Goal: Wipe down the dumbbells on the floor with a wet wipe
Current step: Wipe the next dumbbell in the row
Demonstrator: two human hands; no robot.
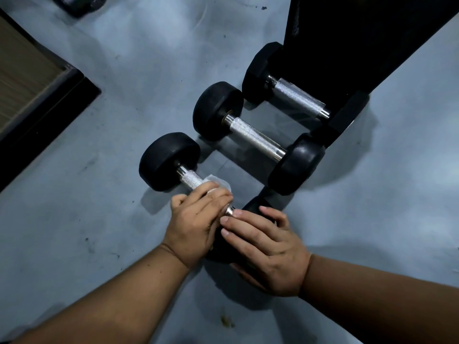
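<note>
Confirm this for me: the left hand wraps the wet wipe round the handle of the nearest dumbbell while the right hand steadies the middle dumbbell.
Not quite. The head view shows the right hand resting on the near weight head of the nearest dumbbell, not the middle dumbbell. The left hand does wrap the wet wipe round that handle.

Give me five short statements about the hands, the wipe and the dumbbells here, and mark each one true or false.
1. The left hand grips the wet wipe around the handle of the nearest dumbbell. True.
2. The right hand holds a second wipe. False: it rests on the near end weight of that dumbbell and holds no wipe.
3. Three dumbbells lie on the floor. True: besides the nearest one there is the middle dumbbell and the far dumbbell.
4. The far dumbbell has round ends like the other two. False: its ends are angular.
5. The wipe covers the whole handle. False: bare knurled metal shows beyond it.
</note>
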